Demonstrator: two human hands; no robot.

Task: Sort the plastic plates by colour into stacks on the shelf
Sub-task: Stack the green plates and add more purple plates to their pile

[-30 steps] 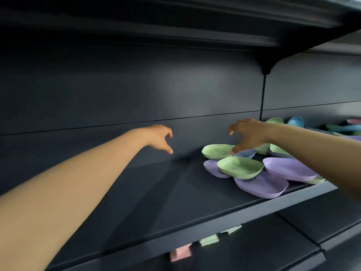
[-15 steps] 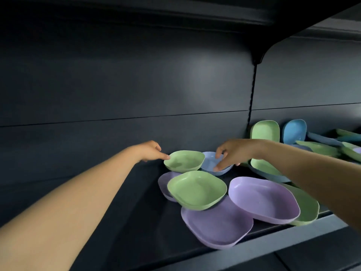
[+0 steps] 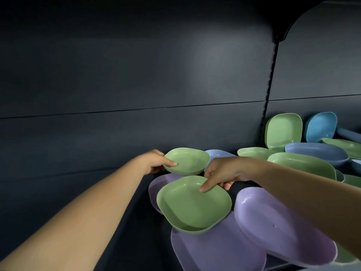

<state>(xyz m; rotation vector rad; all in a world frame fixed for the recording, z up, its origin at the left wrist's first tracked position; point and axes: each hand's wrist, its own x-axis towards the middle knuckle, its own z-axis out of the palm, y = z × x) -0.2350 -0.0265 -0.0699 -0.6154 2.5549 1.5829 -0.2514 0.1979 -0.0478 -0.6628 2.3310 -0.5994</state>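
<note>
pinching the far green plate (image 3: 187, 161) on the shelf (image 3: 127, 222), the left hand (image 3: 154, 162) held its rim; the right hand (image 3: 220, 173) pinched the near green plate (image 3: 193, 206). lifting both level seemed best for stacking.

A single head-worn wide-angle camera looks forward and slightly down into a dark shelf (image 3: 125, 222) bay at close range. Both forearms enter from the lower corners, the hands (image 3: 154, 162) meeting right of centre among plates (image 3: 193, 204) that fill the lower right of the frame. The back panel (image 3: 136, 65) takes up the upper two-thirds; straight edges bow with the lens.
</note>
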